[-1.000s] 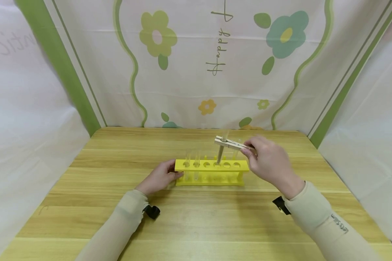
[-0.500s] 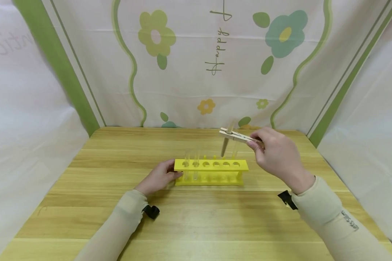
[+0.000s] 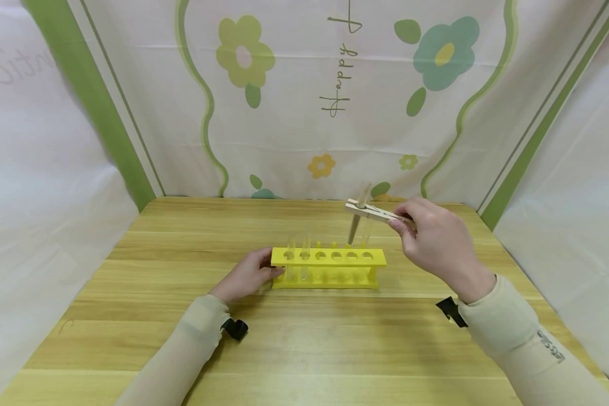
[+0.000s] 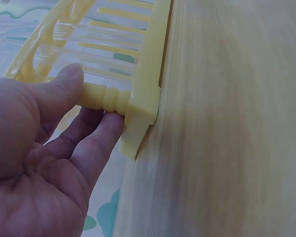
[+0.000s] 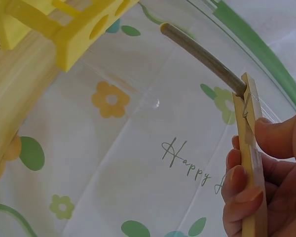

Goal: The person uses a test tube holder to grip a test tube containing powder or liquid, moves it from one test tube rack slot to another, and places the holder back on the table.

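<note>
Right hand (image 3: 438, 242) grips pale wooden clamp (image 3: 372, 213) around slender clear, brown-filled tube (image 5: 204, 59), probably light, fragile, best held high; left hand (image 3: 248, 276) grips yellow plastic rack (image 3: 329, 262).

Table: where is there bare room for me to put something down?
There's a big bare patch of table in front of the rack, between the sleeves. Another lies behind the left hand, up to the flowery cloth. The rack is crowded: the left hand grips one end, and near the other the right hand holds a clip with a tube.
</note>
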The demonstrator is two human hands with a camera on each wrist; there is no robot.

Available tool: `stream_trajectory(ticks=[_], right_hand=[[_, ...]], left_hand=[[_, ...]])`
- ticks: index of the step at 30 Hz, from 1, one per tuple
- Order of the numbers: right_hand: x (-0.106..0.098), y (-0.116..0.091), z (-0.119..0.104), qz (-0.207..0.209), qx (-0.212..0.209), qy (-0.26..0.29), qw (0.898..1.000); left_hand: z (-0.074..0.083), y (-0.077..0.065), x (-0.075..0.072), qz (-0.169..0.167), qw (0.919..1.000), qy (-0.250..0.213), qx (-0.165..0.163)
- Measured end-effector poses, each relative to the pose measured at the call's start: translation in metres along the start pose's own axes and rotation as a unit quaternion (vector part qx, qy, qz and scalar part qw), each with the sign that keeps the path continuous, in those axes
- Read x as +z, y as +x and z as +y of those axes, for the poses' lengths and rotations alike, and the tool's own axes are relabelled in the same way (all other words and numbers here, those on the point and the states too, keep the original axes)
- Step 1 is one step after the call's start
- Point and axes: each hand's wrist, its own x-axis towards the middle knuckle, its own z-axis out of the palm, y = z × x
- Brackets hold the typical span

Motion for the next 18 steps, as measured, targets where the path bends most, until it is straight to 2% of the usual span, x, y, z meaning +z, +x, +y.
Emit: stream_trajectory(ticks=[18], right_hand=[[0.008,-0.01,0.003,-0.006,0.0,0.01,1.0]], left_hand=[[0.0,0.0,0.0,0.0,1.0,0.006,0.003]])
